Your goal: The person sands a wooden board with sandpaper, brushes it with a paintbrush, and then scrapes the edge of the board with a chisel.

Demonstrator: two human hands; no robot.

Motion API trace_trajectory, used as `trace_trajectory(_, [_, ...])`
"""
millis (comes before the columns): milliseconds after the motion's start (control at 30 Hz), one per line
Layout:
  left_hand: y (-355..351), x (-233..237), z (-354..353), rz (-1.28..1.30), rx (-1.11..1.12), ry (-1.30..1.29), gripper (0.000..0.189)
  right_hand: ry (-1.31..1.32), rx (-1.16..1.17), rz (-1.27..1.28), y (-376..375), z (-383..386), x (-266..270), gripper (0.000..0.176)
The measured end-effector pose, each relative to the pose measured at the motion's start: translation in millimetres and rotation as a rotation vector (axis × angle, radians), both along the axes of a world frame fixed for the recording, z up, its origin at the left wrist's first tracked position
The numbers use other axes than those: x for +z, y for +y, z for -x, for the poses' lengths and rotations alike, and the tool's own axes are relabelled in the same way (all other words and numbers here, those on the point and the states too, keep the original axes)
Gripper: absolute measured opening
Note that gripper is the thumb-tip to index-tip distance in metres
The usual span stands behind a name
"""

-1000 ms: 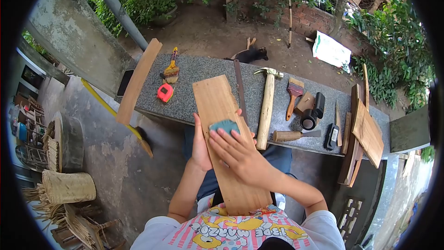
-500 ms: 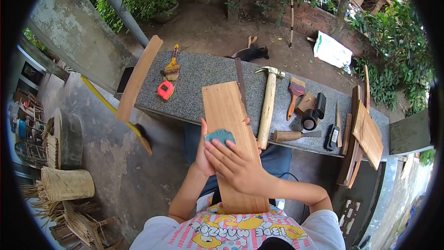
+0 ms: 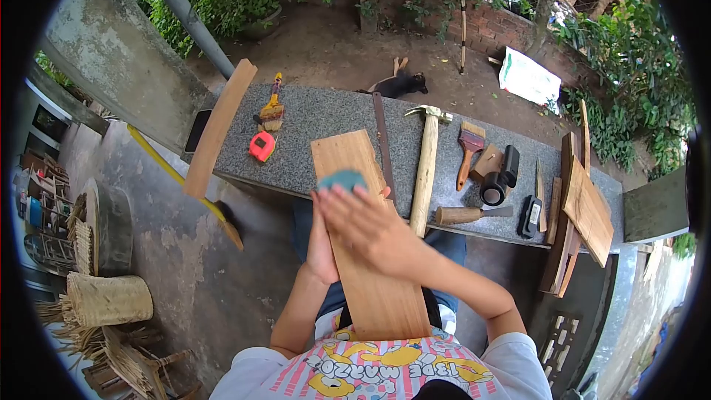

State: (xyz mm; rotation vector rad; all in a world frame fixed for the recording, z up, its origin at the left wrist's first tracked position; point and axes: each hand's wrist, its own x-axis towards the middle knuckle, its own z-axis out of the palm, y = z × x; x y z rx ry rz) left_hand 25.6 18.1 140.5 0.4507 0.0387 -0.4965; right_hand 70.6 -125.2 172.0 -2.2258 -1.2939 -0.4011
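Observation:
A wooden board [image 3: 385, 300] slants away from my chest, its near end against my shirt and its far end toward the bench. My left hand [image 3: 321, 250] grips it along the left edge, with fingers passing underneath and a fingertip showing at the right edge. On the board's upper face, my right hand [image 3: 374, 233] presses a blue-green sheet [image 3: 342, 179] that looks like sandpaper. Motion blurs the right fingers and the sheet. The sheet's underside is hidden against the wood.
A stone-topped bench [image 3: 318, 111] stands ahead. It bears a hammer [image 3: 426, 170], a tape measure [image 3: 261, 146], paintbrushes [image 3: 470, 150], a chisel [image 3: 463, 215], a metal strip [image 3: 383, 137] and a black clamp-like tool [image 3: 495, 191]. Wooden pieces [image 3: 589, 211] overhang at right, another board [image 3: 221, 130] at left.
My right hand has slid the sheet up the board, away from my body and slightly left. The board's far end has shifted a little left; my left hand still holds it.

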Motion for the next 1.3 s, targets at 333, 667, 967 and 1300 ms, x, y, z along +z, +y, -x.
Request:
trace_trajectory(333, [1,0,0,0.063,0.007,-0.060,0.083,0.121,0.038,-0.046,21,12,-17,0.056])
trace_trajectory(667, [-6,-1,3,-0.038,0.066,0.052,0.082,0.010,0.020,-0.072,21,8,-5,0.057])
trace_trajectory(967, [-12,5,4,-0.201,0.106,0.121,0.075,-0.050,-0.170,-0.110,7,-35,18,0.050])
trace_trajectory(1300, [-11,2,2,-0.253,0.110,0.094,0.078,-0.009,-0.101,-0.062,-7,-25,4,0.053])
